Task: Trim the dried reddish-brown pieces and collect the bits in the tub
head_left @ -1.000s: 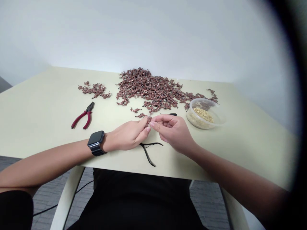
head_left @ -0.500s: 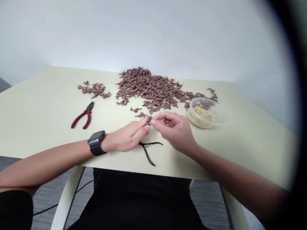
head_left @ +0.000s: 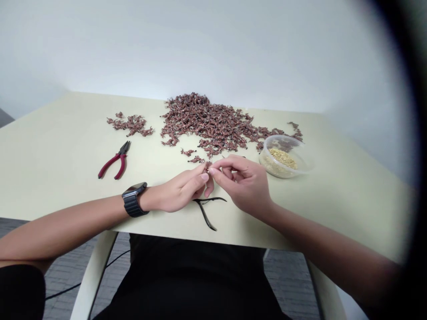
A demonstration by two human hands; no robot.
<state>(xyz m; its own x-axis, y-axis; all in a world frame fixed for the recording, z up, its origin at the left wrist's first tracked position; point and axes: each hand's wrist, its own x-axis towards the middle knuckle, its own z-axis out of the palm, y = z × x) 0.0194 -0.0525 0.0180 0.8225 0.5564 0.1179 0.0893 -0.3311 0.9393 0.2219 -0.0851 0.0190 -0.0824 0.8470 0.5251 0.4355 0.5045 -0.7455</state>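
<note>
My left hand point(head_left: 183, 190) pinches a small brown figurine point(head_left: 207, 166) between thumb and fingers; most of it is hidden. At its right side my right hand point(head_left: 245, 180) is closed in a pinch, thumb and forefinger tips touching or almost touching the figurine. Whatever those tips hold is too small to name. Black-handled nippers point(head_left: 207, 213) lie below the hands, their jaw end hidden under my left hand. Just beyond my fingers are two loose brown figurines point(head_left: 196, 159), seemingly animal-shaped with dark tips.
A large heap of brown figurines point(head_left: 207, 122) spreads across the back of the table point(head_left: 60, 155). A smaller group of figurines point(head_left: 131, 124) lies left. Red-handled pliers point(head_left: 115, 162) rest below that group. On the right, a clear round tub point(head_left: 267, 166) holds tiny gold-coloured pieces point(head_left: 283, 158).
A lower finger of my left hand now shows, curled beneath the figurine. Both hands otherwise stay in nearly the same place, still pinching.
</note>
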